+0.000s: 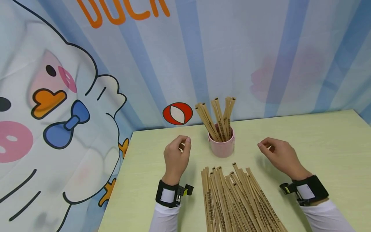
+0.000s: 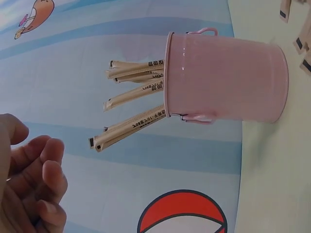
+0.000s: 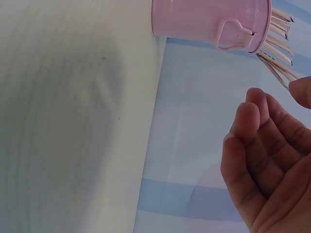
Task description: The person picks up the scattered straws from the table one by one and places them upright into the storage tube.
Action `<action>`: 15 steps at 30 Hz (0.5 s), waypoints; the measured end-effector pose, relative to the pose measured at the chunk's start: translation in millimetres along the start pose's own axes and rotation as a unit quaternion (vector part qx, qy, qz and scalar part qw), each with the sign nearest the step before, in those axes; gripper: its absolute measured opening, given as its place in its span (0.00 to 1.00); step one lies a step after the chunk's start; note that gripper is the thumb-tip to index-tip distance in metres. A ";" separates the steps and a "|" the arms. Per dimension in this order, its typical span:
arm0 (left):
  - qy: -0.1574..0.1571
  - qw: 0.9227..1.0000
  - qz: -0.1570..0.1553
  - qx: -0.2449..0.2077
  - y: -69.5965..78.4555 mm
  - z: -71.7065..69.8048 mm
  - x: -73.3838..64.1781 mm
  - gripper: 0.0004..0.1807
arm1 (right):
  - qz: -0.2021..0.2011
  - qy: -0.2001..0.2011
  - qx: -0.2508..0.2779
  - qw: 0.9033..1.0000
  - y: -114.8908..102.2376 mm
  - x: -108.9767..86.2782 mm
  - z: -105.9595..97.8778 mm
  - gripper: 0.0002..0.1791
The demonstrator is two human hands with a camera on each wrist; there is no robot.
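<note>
Left hand, right hand flank pink bucket holding brown sticks; stick pile nearer.

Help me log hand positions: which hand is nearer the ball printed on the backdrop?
Left. In the head view, the left hand appears below the ball; the right hand is far to its right, beyond the pink bucket.

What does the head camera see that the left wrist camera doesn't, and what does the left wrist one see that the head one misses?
Only the head view: the right hand, the big white duck picture and the orange letters.

Only the left wrist view: a little brown cartoon figure near the top left corner.

Both: the pink bucket, the wrapped sticks inside it, the left hand, the red and white ball picture and the loose wrapped sticks, though the wrist view catches just some ends.
</note>
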State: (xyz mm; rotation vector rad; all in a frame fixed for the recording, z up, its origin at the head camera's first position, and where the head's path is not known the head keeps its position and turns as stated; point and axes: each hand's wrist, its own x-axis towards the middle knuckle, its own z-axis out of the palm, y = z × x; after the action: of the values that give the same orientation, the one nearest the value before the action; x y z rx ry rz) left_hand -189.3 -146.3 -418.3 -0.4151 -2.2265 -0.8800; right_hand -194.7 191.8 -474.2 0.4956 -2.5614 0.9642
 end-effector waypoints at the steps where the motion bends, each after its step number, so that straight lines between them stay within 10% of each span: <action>1: -0.001 1.000 0.000 -0.001 -0.4 -0.8 -0.6 0.09 | 0.001 -0.003 -0.001 1.000 -0.1 -0.2 0.4 0.12; 10: -0.005 1.000 -0.003 -0.006 -3.9 -1.9 -3.5 0.10 | 0.004 -0.023 -0.013 1.000 -3.3 -4.8 1.1 0.12; 15: -0.013 1.000 -0.007 -0.004 -4.8 -1.3 -4.8 0.10 | 0.032 -0.102 -0.027 0.994 -6.3 -12.3 0.3 0.11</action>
State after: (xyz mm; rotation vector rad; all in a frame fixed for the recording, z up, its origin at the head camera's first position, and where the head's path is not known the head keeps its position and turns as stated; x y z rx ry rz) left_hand -187.7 -150.8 -423.3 -0.4174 -2.2523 -0.8958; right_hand -181.1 189.5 -476.3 0.5235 -2.7933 0.9055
